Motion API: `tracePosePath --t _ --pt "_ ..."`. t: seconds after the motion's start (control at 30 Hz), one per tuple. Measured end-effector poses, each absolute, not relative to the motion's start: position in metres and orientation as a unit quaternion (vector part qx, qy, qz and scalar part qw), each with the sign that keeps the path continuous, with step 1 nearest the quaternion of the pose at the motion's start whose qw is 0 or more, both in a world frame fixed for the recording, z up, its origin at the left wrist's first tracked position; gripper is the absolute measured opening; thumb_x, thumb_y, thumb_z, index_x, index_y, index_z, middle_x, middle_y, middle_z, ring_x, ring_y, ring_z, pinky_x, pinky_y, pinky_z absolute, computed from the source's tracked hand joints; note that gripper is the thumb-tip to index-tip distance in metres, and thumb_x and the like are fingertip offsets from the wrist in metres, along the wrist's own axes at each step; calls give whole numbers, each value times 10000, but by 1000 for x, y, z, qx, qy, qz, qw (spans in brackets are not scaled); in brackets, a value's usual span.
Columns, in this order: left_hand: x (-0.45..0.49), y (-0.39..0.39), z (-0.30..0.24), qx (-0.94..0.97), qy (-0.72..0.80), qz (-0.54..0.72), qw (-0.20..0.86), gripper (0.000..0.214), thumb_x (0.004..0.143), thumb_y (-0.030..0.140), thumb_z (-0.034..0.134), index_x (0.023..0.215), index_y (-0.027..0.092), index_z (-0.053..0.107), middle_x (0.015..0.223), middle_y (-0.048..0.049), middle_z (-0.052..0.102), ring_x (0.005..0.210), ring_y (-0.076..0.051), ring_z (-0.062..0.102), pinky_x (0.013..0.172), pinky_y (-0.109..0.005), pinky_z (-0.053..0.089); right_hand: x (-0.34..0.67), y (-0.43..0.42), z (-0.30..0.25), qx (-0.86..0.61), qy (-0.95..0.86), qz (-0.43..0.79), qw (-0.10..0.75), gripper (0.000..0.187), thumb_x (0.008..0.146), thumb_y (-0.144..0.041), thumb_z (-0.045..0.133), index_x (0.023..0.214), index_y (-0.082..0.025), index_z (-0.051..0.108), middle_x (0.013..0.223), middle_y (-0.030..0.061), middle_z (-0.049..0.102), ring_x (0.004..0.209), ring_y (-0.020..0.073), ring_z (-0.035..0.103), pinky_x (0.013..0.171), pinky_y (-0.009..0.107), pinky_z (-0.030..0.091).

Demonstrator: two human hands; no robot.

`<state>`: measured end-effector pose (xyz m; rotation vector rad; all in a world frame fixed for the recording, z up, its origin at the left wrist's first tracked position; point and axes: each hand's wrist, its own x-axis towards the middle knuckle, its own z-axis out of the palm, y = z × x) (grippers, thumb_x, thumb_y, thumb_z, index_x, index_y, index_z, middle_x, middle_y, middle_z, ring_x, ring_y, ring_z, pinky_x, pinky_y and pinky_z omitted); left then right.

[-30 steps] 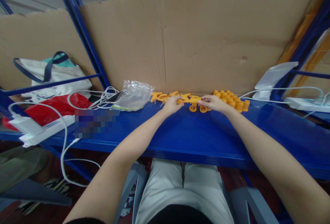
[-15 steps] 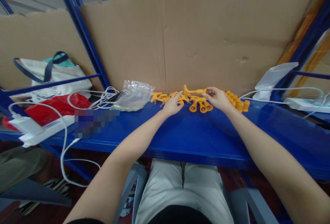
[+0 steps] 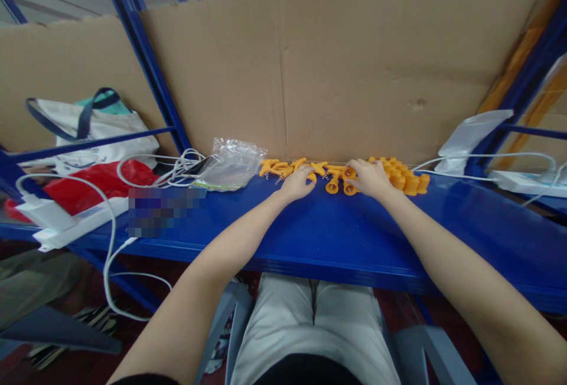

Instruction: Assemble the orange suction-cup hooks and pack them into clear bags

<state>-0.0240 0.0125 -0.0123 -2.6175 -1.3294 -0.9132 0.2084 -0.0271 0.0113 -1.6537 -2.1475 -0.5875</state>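
Our right grip [image 3: 368, 178] holds an orange, cup-ended plastic piece [image 3: 349, 172] over the blue, flat counter [image 3: 332, 231]. Our left grip [image 3: 297, 184] curves beside orange, narrow plastic pieces [image 3: 268, 166]; we cannot tell whether it holds one. Right of the right grip stands an orange, stepped pile [image 3: 406, 182].

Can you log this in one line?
left hand: at yellow pieces | right hand: at round-ended yellow pieces | grips: unclear | clear bag: on shelf

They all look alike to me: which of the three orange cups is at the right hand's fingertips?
The upper cup, framed by the right hand; the lower two cups sit side by side.
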Motion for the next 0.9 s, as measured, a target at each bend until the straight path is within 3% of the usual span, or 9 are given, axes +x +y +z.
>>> tracePosePath --t 0.33,0.57,0.77,0.9 --pt "-24 19 -17 -861 -407 -303 26 287 859 199 592 1136 176 664 1240 -104 680 1182 -243 627 1068 -419 476 202 -25 8 -577 -800 -75 146 316 863 -320 607 1162 -219 626 1196 113 695 1097 288 635 903 431 453" --pt "-20 18 -19 -899 -328 -290 1 244 851 187 610 1080 171 693 1158 -90 726 1123 -226 660 1032 -406 503 201 -23 5 -571 -811 -46 121 357 858 -298 642 1208 -228 647 1248 93 685 1177 259 614 955 401 477" --pt "-14 13 -22 -912 -292 -287 12 212 864 184 601 1052 164 697 1108 -96 738 1064 -226 683 984 -417 526 209 -30 21 -623 -764 -83 147 335 954 -293 450 1189 -224 679 1303 102 665 1213 272 595 971 418 455" --pt "-12 11 -19 -911 -281 -302 23 161 871 166 586 989 158 697 1060 -93 740 1036 -221 682 961 -407 532 224 -34 33 -694 -679 -150 188 394 937 -238 369 1165 -203 689 1254 125 677 1164 289 606 943 450 441"
